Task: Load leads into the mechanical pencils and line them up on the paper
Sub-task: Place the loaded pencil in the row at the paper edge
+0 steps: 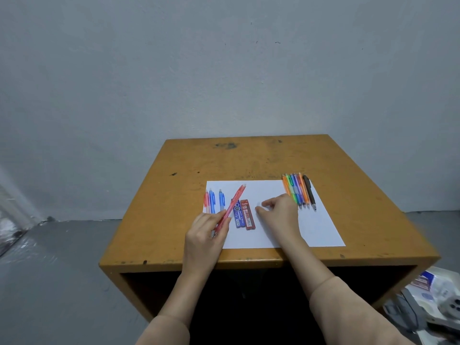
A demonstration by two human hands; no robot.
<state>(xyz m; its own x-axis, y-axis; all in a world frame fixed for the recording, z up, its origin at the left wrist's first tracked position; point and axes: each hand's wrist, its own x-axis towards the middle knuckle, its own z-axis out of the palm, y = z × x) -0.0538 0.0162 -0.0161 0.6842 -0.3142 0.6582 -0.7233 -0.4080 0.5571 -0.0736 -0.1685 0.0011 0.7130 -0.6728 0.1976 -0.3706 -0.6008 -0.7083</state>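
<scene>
A white sheet of paper (321, 232) lies on a small yellow-brown table (249, 160). My left hand (207, 229) holds a red mechanical pencil (232, 206) tilted up to the right. Three pencils, one red (206, 199) and two blue (212, 200) (221, 199), lie in a row at the paper's left edge. A blue lead case (237, 214) and a red lead case (249, 215) lie side by side in the middle. My right hand (278, 210) rests on the paper just right of the cases, fingertips pinched; whether it holds anything I cannot tell. Several coloured pencils (298, 190) lie bunched at the paper's far right corner.
The table stands against a pale grey wall. Its front edge (249, 260) runs just below the paper. Boxes and clutter (433, 302) lie on the grey floor at the lower right.
</scene>
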